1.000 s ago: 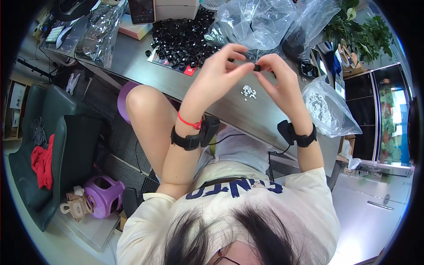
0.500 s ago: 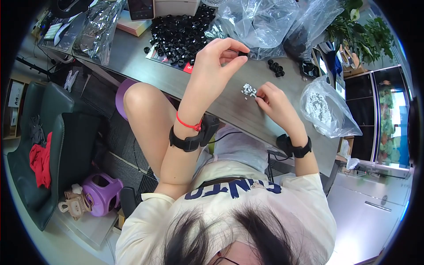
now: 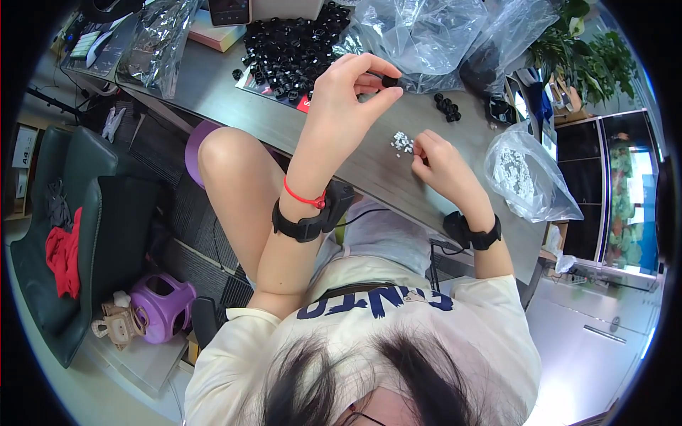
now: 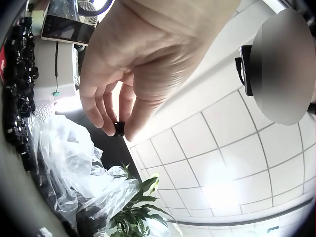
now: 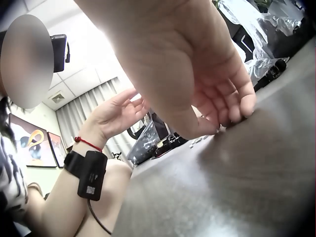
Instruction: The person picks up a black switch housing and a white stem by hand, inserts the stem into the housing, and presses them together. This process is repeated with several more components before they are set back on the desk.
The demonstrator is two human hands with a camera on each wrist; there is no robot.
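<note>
My left hand [image 3: 346, 96], with a red cord at its wrist, is raised over the table and pinches a small black ring-like piece [image 4: 119, 129] between thumb and fingertips. My right hand [image 3: 444, 163] is down at the tabletop, just right of a small pile of white pieces [image 3: 402, 143]. Its thumb and fingers are curled together, fingertips right at the surface, with a tiny pale piece [image 5: 220, 130] showing between them, mostly hidden. Several black pieces [image 3: 447, 108] lie in a small group beyond the right hand.
A large heap of black pieces [image 3: 291, 53] covers the table's far left. Clear plastic bags [image 3: 419, 35] stand at the back. A bag of white pieces [image 3: 515, 174] lies to the right. A phone-like device [image 3: 229, 10] and a potted plant [image 3: 561, 60] are farther back.
Earlier both hands met over the table at a black piece. The right hand has since dropped to the white pile, then shifted slightly right; the left keeps the black piece, now raised and turned.
</note>
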